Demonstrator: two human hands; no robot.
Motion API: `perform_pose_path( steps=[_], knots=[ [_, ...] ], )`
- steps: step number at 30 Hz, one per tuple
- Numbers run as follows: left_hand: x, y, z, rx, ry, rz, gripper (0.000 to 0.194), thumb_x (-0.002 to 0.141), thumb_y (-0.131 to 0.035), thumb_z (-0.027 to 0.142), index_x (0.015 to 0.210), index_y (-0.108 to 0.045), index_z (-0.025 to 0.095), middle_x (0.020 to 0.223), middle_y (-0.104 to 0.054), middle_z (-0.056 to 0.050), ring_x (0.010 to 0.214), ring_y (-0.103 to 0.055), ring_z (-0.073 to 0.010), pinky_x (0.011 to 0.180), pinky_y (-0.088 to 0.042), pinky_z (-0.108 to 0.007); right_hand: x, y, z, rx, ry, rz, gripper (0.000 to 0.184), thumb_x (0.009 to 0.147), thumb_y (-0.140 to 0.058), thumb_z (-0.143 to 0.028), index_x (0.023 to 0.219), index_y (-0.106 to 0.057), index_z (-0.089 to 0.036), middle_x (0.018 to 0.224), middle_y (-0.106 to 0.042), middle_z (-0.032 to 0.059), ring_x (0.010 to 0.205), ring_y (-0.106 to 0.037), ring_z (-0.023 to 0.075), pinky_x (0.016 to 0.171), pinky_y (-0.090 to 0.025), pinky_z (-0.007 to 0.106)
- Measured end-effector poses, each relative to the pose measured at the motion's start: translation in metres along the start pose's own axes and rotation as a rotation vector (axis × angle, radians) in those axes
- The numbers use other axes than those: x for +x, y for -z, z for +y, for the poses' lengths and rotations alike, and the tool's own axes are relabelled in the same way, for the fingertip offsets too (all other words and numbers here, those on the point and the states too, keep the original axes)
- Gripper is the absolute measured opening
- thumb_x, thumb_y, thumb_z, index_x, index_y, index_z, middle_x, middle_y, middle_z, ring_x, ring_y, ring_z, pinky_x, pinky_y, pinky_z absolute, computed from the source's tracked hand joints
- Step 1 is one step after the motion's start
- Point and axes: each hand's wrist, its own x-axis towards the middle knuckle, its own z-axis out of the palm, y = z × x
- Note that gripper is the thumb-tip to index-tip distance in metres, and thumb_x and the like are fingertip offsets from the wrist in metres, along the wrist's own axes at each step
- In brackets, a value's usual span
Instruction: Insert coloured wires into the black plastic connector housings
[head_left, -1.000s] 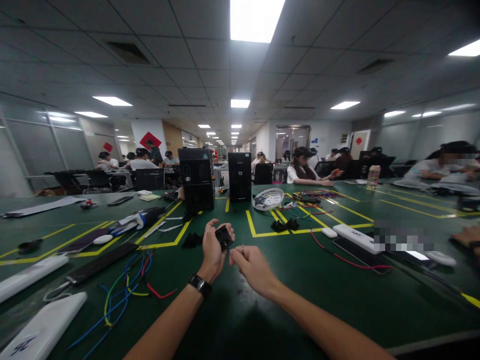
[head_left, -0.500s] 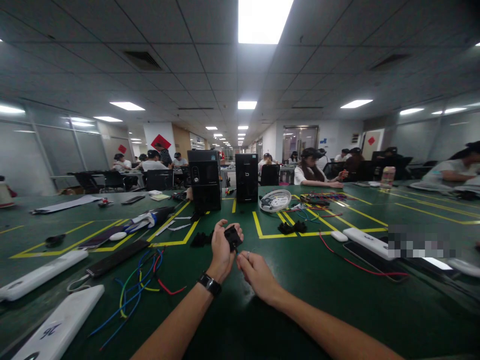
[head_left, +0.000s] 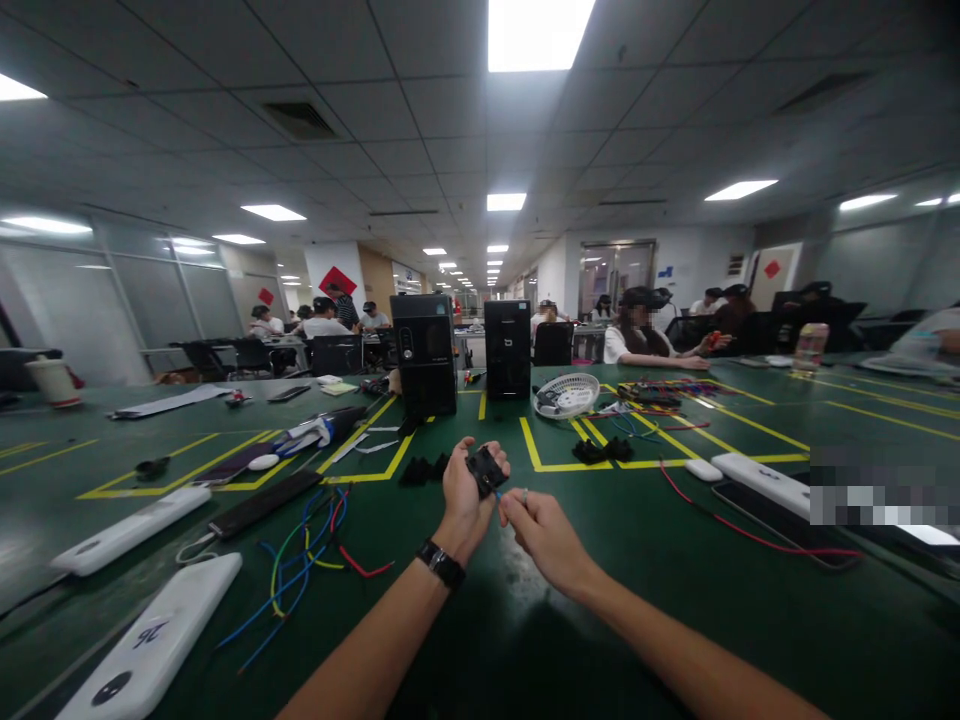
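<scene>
From the wearer, two computer towers stand on the table at twelve o'clock, with a basket near them towards one. Loose wires lie between ten and eleven, a bottle between one and two.

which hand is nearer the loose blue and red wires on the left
Left. The left hand, holding a small black part, is to the right of the loose wires; the right hand is farther right.

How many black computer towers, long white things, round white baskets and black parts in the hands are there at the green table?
Black computer towers: 2
Long white things: 3
Round white basket: 1
Black part in the left hand: 1
Total: 7
</scene>
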Motion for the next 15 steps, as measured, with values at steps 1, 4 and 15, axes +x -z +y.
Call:
perform_pose_path(
  steps=[1, 4, 15],
  knots=[
    [0.0, -0.001, 0.0, -0.008, 0.0, 0.011, 0.02, 0.079, -0.049, 0.03, 0.095, -0.038, 0.023, 0.066, -0.051, 0.001, 0.057, -0.053, -0.0127, 0.053, -0.042, -0.025, -0.001, -0.006, 0.001, -0.011, 0.008, 0.017, 0.034, 0.09, -0.04, -0.042, 0.068, -0.048, -0.018, 0.05, -0.035, -0.0058, 0.046, -0.031, 0.0082, 0.044, -0.022, 0.021],
    [0.0, -0.002, 0.002, 0.009, -0.018, 0.024, 0.02, 0.08, -0.048, 0.031, 0.095, -0.037, 0.023, 0.065, -0.051, 0.002, 0.056, -0.053, -0.0134, 0.052, -0.042, -0.025, -0.004, -0.019, 0.0, -0.052, 0.024, 0.054, 0.035, 0.091, -0.038, -0.042, 0.066, -0.045, -0.019, 0.052, -0.038, -0.0045, 0.049, -0.034, 0.0093, 0.047, -0.025, 0.022],
    [0.003, 0.005, 0.01, 0.102, -0.093, -0.038, 0.02, 0.08, -0.048, 0.029, 0.096, -0.037, 0.023, 0.07, -0.056, 0.001, 0.059, -0.055, -0.0124, 0.055, -0.044, -0.024, 0.003, -0.001, -0.005, 0.068, -0.038, 0.019, 0.033, 0.09, -0.04, -0.043, 0.072, -0.051, -0.018, 0.048, -0.032, -0.0071, 0.043, -0.03, 0.0078, 0.044, -0.022, 0.021]
  ],
)
